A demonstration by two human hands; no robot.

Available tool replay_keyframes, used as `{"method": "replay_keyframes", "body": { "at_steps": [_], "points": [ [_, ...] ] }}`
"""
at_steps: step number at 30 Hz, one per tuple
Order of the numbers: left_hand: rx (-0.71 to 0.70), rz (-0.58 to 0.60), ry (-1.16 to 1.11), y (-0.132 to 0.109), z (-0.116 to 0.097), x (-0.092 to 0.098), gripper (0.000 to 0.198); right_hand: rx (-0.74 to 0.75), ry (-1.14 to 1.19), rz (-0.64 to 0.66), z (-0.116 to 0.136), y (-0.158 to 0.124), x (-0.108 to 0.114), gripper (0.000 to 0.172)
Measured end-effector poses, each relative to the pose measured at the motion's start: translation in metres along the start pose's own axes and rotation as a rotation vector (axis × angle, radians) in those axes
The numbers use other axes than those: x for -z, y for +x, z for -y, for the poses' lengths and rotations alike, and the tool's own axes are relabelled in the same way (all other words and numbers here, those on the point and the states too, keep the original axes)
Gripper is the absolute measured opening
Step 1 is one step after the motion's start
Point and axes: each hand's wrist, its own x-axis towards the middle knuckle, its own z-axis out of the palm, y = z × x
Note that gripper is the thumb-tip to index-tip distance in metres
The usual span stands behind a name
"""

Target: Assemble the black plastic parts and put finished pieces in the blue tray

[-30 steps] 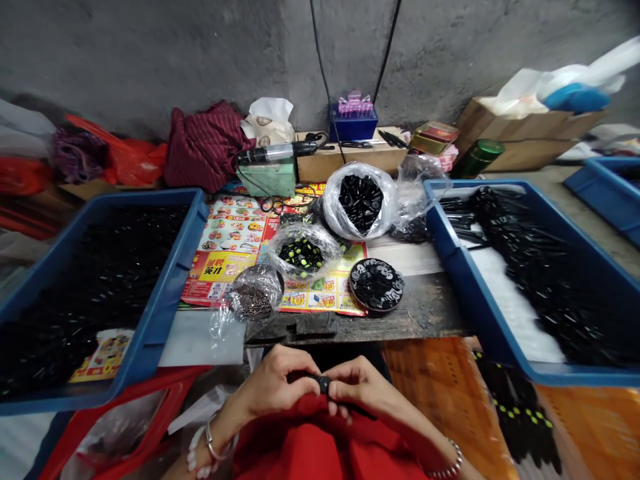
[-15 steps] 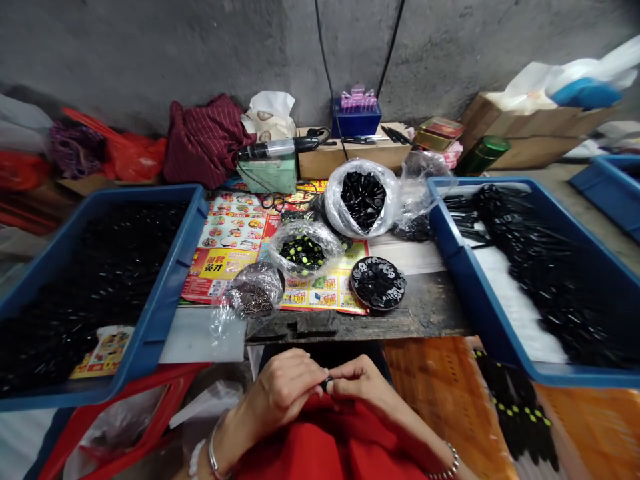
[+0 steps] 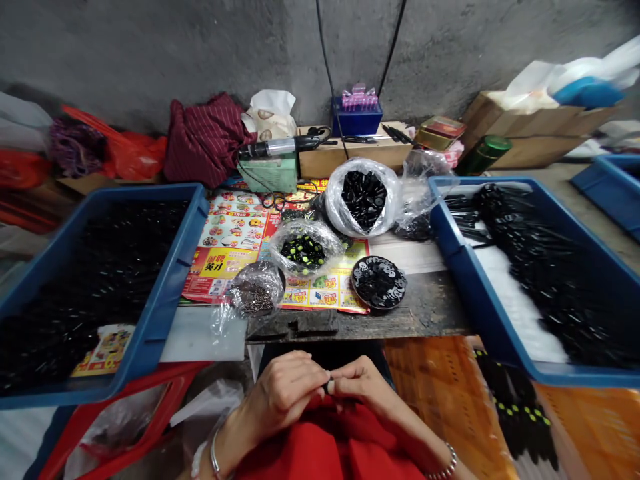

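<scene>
Pinched between fingers of left hand and right hand: small black part, over red cloth, just below desk front edge; flanked by left blue tray and right blue tray.

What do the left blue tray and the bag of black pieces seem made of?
The left blue tray looks like moulded plastic: even colour, dull sheen, rounded rim. The bag of black pieces seems to be thin clear plastic film: crinkled, with bright glints, and the contents show through.
</scene>
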Motion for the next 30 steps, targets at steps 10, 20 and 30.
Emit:
{"method": "replay_keyframes", "body": {
  "at_steps": [10,20,30],
  "points": [
    [0.269,-0.071,-0.068,-0.001,0.001,-0.006,0.01,0.068,-0.134,0.063,0.008,-0.001,0.006,0.045],
    [0.882,-0.414,-1.301,0.007,0.008,-0.003,0.028,0.211,-0.395,0.02,0.002,-0.003,0.015,0.048],
    [0.953,-0.637,-1.79,0.001,0.016,-0.01,0.047,0.159,-0.364,-0.025,-0.003,-0.005,0.014,0.048]
  ]
}}
